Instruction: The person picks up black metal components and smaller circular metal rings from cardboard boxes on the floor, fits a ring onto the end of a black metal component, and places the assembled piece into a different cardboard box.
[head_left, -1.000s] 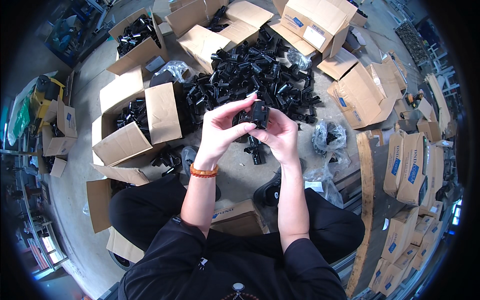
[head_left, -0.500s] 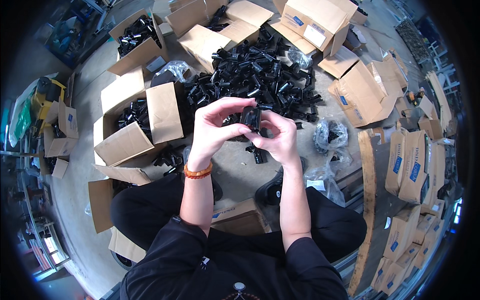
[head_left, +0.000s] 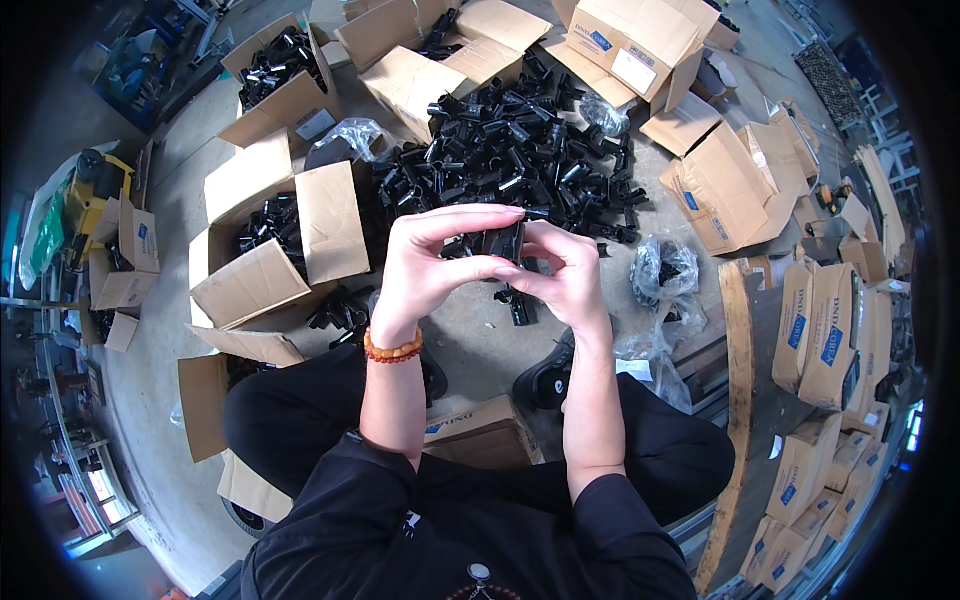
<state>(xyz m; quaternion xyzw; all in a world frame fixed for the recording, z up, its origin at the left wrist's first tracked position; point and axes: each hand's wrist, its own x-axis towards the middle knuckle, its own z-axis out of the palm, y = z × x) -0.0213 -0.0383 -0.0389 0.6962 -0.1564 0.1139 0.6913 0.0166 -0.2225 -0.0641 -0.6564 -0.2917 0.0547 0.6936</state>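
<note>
Left hand [head_left: 412, 268] kinda had a black part [head_left: 507, 242] pinched thumb-to-fingers while the half-curled right hand [head_left: 572, 278] gripped its right side, messy black pile [head_left: 520, 150] beyond.

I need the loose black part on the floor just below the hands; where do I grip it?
Probably by its near end, from the person's side: the loose black part points that end toward the person, with grey floor either side, while the right hand overlaps its far end.
</note>
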